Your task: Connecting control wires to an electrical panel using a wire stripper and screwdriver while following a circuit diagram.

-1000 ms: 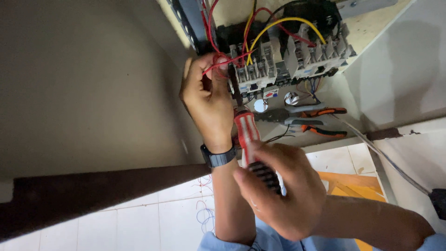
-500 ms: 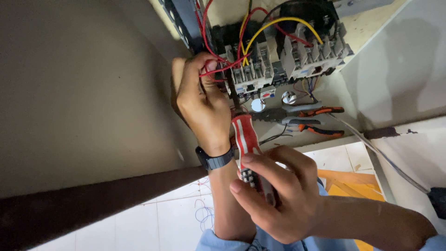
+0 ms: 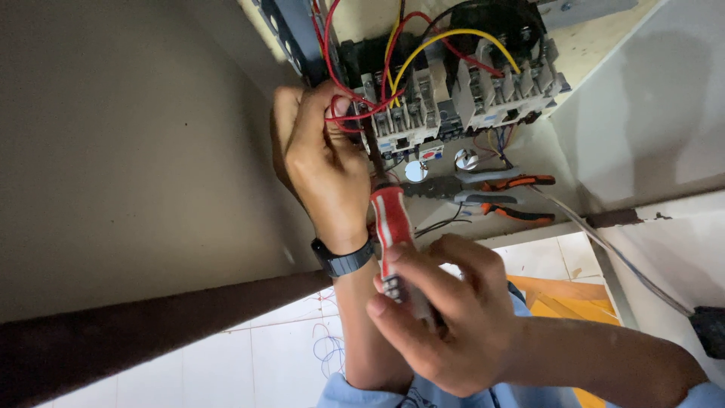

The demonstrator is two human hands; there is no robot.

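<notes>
My left hand is raised to the electrical panel, its fingers pinching red wires at the left side of a white contactor block. My right hand grips the red and white handle of a screwdriver, whose shaft points up toward the contactor's lower terminals. A dark watch sits on my left wrist. Yellow and red wires loop above the blocks.
Orange-handled pliers lie on the panel surface just right of the screwdriver. A second contactor block stands to the right. A grey cable runs down to the right. White floor tiles and an orange object lie below.
My right hand has shifted its grip along the screwdriver handle, and the tool has moved slightly up toward the contactor. My left hand stays on the red wires.
</notes>
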